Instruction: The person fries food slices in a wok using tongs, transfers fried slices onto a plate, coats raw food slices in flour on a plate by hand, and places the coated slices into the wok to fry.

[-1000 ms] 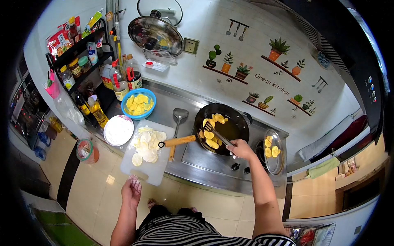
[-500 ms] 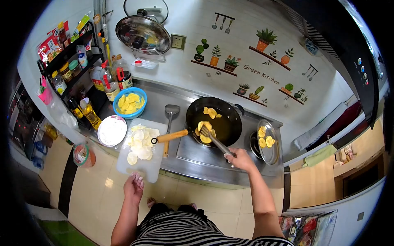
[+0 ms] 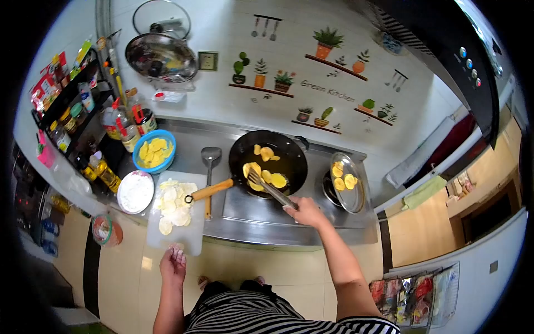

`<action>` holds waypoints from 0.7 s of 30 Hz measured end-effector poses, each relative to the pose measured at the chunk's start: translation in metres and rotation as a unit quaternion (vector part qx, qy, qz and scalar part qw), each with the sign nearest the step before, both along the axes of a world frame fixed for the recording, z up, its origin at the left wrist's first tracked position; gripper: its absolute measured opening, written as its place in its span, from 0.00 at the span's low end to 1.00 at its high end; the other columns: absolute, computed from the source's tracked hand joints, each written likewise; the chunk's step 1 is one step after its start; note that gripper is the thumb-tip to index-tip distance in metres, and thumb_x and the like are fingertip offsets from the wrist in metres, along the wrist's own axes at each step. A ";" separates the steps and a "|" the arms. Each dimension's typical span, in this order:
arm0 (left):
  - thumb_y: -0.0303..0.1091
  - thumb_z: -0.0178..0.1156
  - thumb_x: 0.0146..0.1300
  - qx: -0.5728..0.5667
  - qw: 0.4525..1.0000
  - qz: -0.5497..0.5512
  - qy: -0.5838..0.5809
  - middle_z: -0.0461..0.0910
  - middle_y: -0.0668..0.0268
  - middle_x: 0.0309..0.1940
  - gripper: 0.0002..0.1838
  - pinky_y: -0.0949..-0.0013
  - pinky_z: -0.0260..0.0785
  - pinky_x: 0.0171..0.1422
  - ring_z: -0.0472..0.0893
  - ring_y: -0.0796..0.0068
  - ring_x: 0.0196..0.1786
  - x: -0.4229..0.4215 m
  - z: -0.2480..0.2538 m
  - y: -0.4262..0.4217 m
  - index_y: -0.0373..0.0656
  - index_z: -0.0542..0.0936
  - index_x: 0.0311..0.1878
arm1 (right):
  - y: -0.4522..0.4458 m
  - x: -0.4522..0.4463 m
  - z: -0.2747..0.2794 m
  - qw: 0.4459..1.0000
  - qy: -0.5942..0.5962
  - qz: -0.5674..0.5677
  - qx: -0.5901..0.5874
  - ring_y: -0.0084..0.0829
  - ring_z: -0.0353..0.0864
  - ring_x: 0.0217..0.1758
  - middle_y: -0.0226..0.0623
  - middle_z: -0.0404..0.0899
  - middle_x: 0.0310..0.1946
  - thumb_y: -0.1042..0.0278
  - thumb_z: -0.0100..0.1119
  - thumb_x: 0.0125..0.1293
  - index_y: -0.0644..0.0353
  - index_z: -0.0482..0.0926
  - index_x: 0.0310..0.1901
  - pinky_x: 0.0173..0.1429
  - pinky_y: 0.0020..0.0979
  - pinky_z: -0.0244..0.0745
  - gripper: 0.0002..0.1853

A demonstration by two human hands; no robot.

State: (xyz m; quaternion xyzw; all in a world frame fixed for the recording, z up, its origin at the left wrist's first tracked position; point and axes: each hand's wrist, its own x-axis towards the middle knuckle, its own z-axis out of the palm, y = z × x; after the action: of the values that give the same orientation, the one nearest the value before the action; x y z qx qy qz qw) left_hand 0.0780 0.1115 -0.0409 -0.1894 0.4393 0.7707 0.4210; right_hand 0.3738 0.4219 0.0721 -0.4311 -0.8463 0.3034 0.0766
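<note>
My right hand [image 3: 305, 211] grips metal tongs [image 3: 272, 192], whose tips are among the yellow slices [image 3: 267, 176] in the near part of a black wok [image 3: 295, 167] with oil. A few more slices [image 3: 266, 153] float towards its far side. My left hand [image 3: 174, 263], its fingers dusted white and loosely bent, hangs just off the near edge of a white cutting board [image 3: 189, 236]. Nothing shows in it. Pale, powder-coated slices [image 3: 175, 203] are piled on this board. The wok's wooden handle [image 3: 210, 190] points left over the board's edge.
A spatula [image 3: 211, 156] lies between board and wok. On the left are a blue basket of slices [image 3: 173, 158], a bowl of white powder [image 3: 135, 192], and several bottles [image 3: 105, 173]. A metal plate with slices [image 3: 356, 195] stands to the right, under the range hood [image 3: 473, 44].
The whole view has shifted, so the counter sits further left. At the tong tips the slices lie more spread out in the wok. My left hand stays by the board's near edge.
</note>
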 end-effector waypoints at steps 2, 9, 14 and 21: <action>0.33 0.50 0.63 -0.008 1.000 -0.004 0.000 0.78 0.72 0.34 0.12 0.76 0.67 0.38 0.75 0.79 0.34 0.003 0.002 0.004 0.43 0.76 0.48 | -0.012 -0.004 0.020 0.999 -0.007 -0.033 0.005 0.52 0.78 0.35 0.56 0.78 0.29 0.57 0.57 0.58 0.62 0.75 0.50 0.42 0.43 0.73 0.22; 0.34 0.49 0.63 -0.002 1.000 -0.022 0.000 0.79 0.75 0.36 0.12 0.76 0.69 0.39 0.76 0.79 0.35 0.013 -0.002 0.013 0.48 0.76 0.48 | -0.012 0.014 0.014 0.995 -0.041 -0.005 0.090 0.53 0.78 0.35 0.56 0.78 0.27 0.59 0.57 0.58 0.65 0.74 0.51 0.43 0.45 0.72 0.22; 0.33 0.49 0.63 0.007 0.999 -0.030 -0.006 0.78 0.76 0.34 0.12 0.76 0.68 0.39 0.76 0.79 0.34 0.027 -0.007 0.029 0.48 0.76 0.48 | -0.005 0.044 0.004 0.996 0.002 -0.009 0.089 0.49 0.78 0.28 0.55 0.77 0.24 0.59 0.59 0.57 0.68 0.74 0.51 0.37 0.39 0.73 0.24; 0.33 0.50 0.62 0.012 0.999 -0.051 0.001 0.78 0.74 0.35 0.14 0.75 0.69 0.37 0.76 0.79 0.33 0.054 -0.009 0.053 0.47 0.74 0.51 | -0.001 0.123 0.009 0.984 0.054 -0.168 0.000 0.40 0.80 0.27 0.50 0.78 0.22 0.57 0.60 0.56 0.67 0.74 0.52 0.36 0.36 0.73 0.26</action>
State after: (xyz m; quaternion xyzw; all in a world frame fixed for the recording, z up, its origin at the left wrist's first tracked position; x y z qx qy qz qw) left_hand 0.1318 0.1644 -0.0497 -0.1613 0.4394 0.7536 0.4614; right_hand 0.4967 0.4214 0.0811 -0.5503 -0.7564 0.3089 0.1724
